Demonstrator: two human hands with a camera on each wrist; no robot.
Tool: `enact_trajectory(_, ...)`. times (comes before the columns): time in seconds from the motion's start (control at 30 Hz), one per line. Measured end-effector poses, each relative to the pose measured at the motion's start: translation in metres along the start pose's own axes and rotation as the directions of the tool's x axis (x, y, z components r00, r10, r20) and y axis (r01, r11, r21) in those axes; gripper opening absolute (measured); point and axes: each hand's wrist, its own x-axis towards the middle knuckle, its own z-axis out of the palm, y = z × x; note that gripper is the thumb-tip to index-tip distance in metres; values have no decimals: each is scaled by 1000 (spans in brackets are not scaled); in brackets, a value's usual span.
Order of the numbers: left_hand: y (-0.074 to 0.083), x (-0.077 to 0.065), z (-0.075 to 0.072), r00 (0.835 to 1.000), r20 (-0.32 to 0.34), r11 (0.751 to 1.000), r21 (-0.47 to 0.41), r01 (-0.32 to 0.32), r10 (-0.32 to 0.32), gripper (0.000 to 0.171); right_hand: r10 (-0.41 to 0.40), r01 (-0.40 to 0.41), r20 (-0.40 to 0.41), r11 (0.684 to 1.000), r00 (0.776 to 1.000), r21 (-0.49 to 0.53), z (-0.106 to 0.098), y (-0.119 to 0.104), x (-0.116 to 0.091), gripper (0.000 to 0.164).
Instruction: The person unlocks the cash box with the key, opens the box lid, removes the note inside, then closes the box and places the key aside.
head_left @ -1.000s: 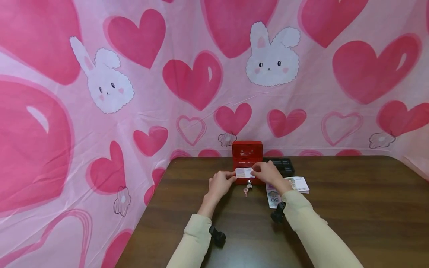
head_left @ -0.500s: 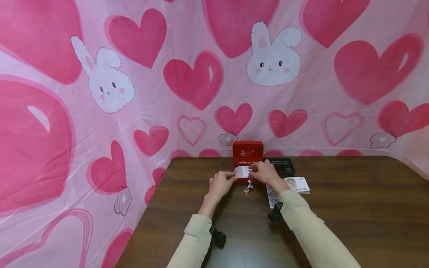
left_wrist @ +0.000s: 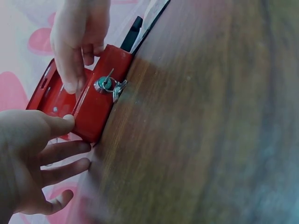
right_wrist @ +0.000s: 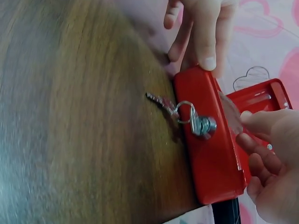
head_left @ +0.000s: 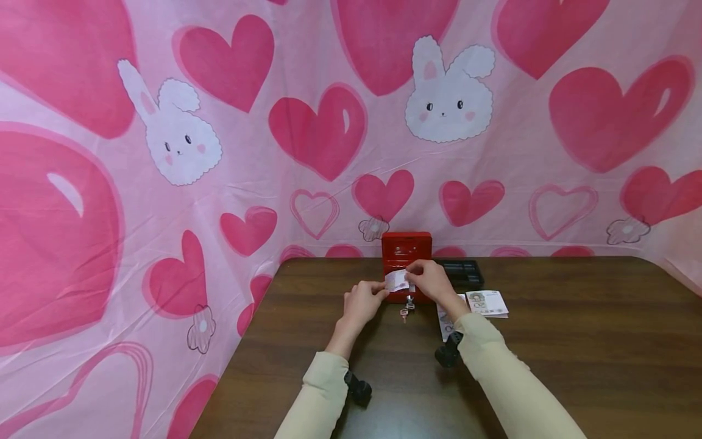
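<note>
An open red cash box point(head_left: 395, 298) stands at the table's far edge, its lid raised at the back. A key point(right_wrist: 161, 103) hangs by a ring from the front lock point(right_wrist: 203, 126). My right hand point(head_left: 432, 282) reaches over the box and pinches a banknote point(head_left: 396, 281) between thumb and fingers. The note lies tilted over the box opening. At the box's left end, my left hand point(head_left: 361, 303) rests its thumb point(left_wrist: 63, 125) on the front corner. Its other fingers spread out beside that end, rather straight. The box's inside is mostly hidden by the note and right hand.
A black tray point(head_left: 464, 274) lies behind and right of the box. Folded notes point(head_left: 488, 303) lie on the wooden table point(head_left: 576, 341) to the right, with another note point(head_left: 446, 328) partly under my right wrist. A pink heart-patterned cloth point(head_left: 315, 131) hangs behind.
My right hand has shifted slightly left with the banknote, whose right end has lifted and tilted. The left hand has stayed at the box's corner.
</note>
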Motion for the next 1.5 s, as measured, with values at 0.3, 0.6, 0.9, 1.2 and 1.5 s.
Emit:
enact_trajectory(0.3,-3,0,0,1000,6,1000,-11,3,-3,29,38,-36,-43,999,998,38,2,-4,-2,24)
enact_trajectory(0.6,-3,-1,0,1000,4,1000,-26,10,-10,29,75,-71,-37,992,996,109,-1,-4,-2,24)
enact_trajectory(0.9,-3,0,1,1000,4,1000,-25,9,-9,32,72,-60,-81,988,994,145,-8,-3,-6,29)
enact_trajectory(1.2,0,2,1,1000,1,1000,-19,17,-17,33,14,13,-172,988,985,156,-25,-2,-15,30)
enact_trajectory(1.5,0,0,2,1000,-4,1000,-6,25,-25,32,-45,87,-209,976,977,199,-43,-6,-30,30)
